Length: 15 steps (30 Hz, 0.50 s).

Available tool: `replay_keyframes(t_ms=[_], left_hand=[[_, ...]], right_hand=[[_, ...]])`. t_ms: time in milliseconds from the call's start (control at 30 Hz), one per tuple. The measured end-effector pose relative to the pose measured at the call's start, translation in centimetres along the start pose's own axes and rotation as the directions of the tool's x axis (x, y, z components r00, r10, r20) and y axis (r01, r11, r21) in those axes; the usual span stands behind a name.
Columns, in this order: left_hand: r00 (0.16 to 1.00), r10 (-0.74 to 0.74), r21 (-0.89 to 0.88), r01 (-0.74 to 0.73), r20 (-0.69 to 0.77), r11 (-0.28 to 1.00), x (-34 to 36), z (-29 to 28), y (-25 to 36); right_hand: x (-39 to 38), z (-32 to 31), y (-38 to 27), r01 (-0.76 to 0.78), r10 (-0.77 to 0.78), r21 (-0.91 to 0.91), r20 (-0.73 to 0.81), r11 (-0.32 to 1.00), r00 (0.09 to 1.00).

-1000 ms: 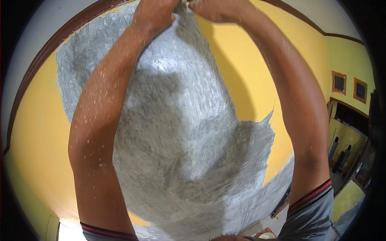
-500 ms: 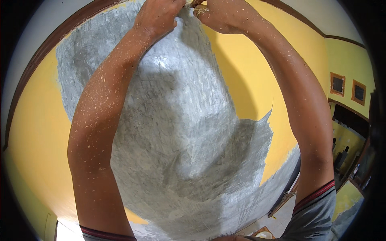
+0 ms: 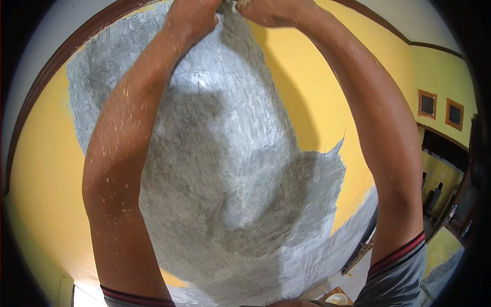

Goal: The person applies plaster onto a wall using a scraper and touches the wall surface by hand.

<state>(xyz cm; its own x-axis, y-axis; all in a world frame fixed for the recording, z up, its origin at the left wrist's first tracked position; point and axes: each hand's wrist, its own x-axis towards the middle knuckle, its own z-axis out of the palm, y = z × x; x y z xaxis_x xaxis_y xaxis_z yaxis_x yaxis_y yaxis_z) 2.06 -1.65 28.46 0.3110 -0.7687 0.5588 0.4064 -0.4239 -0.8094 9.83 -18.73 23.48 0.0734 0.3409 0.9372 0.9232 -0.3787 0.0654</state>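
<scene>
Both my arms stretch up in front of a wall, and my hands meet at the upper edge of the view. My left hand looks curled, with its fingertips cut off by the edge. Close by on its right, my right hand is closed, and whatever it grips is mostly out of view. Between them lies a small dark patch I cannot identify. Behind my hands, a large rough grey patch covers the wall, with ragged edges against yellow paint. Pale flecks dot my forearms, thickest on the left one.
A brown trim strip borders the wall along the upper left. Far right, two small framed openings sit in a greenish wall above a dark recess. Low down, a pale round thing rests on a brown surface.
Both hands have shifted slightly up and left, so less of them shows. A brown piece seen at my right hand earlier is now mostly beyond the upper edge.
</scene>
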Motion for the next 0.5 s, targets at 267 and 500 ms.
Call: replay_keyframes(t_ms=[267, 500], left_hand=[[0.998, -0.046, 0.044, 0.044, 0.049, 0.998, 0.5, 0.0, -0.3], [0.998, 0.062, 0.042, -0.062, 0.003, 0.997, 0.5, 0.0, -0.9]], right_hand=[[-0.1, 0.1, 0.8, 0.132, -0.116, 0.066, -0.212, 0.989, 0.970], [-0.5, -0.5, 0.4, 0.045, -0.040, 0.229, -0.027, 0.972, 0.999]])
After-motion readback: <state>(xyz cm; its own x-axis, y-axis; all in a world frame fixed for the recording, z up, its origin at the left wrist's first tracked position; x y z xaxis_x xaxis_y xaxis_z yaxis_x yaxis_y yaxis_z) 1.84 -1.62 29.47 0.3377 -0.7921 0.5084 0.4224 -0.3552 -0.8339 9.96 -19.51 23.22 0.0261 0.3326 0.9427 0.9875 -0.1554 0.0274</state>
